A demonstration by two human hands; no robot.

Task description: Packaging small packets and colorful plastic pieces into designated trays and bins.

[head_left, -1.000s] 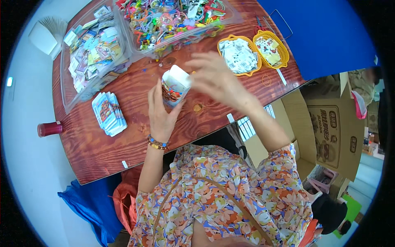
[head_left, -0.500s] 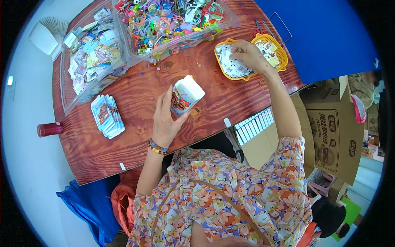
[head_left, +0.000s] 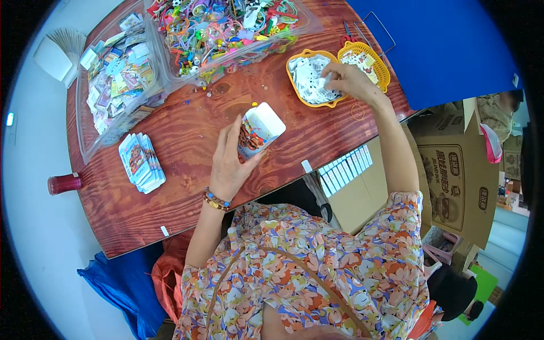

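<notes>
One stack of flat blue-and-white cartons (head_left: pixel 141 163) lay near the surface's left edge. Toward the front edge, the left hand (head_left: pixel 229 165), half-curled, gripped one tilted, food-printed white-and-blue cardboard box (head_left: pixel 256 135). Rightward, the right hand (head_left: pixel 356 83) pinched one small white piece (head_left: pixel 326 82) over two yellow plastic baskets (head_left: pixel 318 105).

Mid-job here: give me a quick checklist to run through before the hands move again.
1. Left hand grips carton: ok.
2. Carton's flap not closed down: ok, it stands up.
3. Carton's contents confirmed: cannot tell, inside mostly hidden.
4. Right hand at left yellow basket: ok.
5. Right hand grips just one white piece: cannot tell, white shows at the fingertips but the count is unclear.
6. Carton stack squared up: not ok, edges fan out.
</notes>
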